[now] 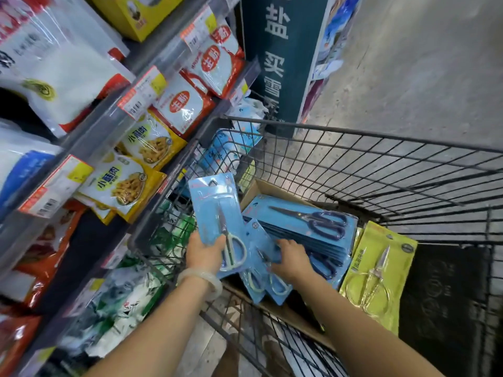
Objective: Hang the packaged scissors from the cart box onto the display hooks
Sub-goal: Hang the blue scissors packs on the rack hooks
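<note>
Your left hand [202, 250] grips one blue carded pale-handled scissors pack [217, 213]; right hand [292, 258] pinches another pack [265, 257] in the cardboard box [258, 190]. Hooks next, probably.

You can read 生粉 in the red ovals on the white-and-red pouches [183, 106], 小酥肉 on the yellow-edged pouches [117, 183], and 盐 and 买雪 in white on the dark sign [280, 50]. The price tags' [49, 197] print is too blurred for you to read.

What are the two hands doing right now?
Left hand: grips a blue scissors pack.
Right hand: grips smaller blue scissors packs in the box.
</note>
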Available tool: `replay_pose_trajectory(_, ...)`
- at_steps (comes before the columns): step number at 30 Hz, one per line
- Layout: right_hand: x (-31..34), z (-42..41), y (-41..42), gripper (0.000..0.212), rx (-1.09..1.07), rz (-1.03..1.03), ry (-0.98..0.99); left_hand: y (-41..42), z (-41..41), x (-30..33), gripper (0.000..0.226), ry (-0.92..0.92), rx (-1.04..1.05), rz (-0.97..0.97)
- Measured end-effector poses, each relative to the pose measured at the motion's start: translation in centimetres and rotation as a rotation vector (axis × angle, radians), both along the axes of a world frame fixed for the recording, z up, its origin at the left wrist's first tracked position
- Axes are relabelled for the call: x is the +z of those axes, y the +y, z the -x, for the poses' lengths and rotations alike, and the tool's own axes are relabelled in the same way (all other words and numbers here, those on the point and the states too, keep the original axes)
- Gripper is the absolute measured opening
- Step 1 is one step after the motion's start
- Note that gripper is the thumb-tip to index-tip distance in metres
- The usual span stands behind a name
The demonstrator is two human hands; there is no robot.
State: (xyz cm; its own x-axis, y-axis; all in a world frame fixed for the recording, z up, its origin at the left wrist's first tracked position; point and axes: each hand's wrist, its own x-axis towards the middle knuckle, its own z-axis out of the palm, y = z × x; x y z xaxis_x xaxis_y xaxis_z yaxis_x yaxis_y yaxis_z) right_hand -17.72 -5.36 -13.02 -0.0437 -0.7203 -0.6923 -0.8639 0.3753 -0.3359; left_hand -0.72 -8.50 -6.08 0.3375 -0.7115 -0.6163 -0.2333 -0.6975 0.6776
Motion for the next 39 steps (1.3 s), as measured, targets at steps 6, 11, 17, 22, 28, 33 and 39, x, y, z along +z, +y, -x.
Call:
replay_pose_trajectory(6,-1.6,-0.7,0.2,0.076,0.138,0.109,0.153,0.2,-0.7,-0.3,0.029,-0.013,0.003,0.002)
replay_pose_trajectory(11,-1.2,-0.7,0.0,0.058,0.027,0.091,-0.015,0.9,-0.6,-0.2,0.019,-0.037,-0.032,0.044)
replay_pose_trajectory(17,1.8,0.6,-1.0,0.017,-0.365,0.084,-0.482,1.0,-1.0,2.3,0.018,-0.016,0.084,0.110)
replay_pose_trajectory(22,7.4,0.7,-3.4,0.008,-0.586,0.204,-0.650,1.9,-2.1,4.9,0.028,0.122,0.209,0.151)
replay_pose_trajectory(28,13.6,-3.3,-5.1,0.008,-0.552,0.199,-0.820,4.5,-4.9,8.6,0.020,0.293,0.373,0.242)
replay_pose_trajectory(33,17.3,-10.3,-3.0,0.006,-0.375,0.211,-0.894,8.7,-10.2,11.7,0.009,0.281,0.512,0.352)
replay_pose_trajectory(39,20.5,-21.1,4.3,0.004,-0.122,0.183,-0.913,19.1,-19.0,14.2,0.017,0.172,0.637,0.398)
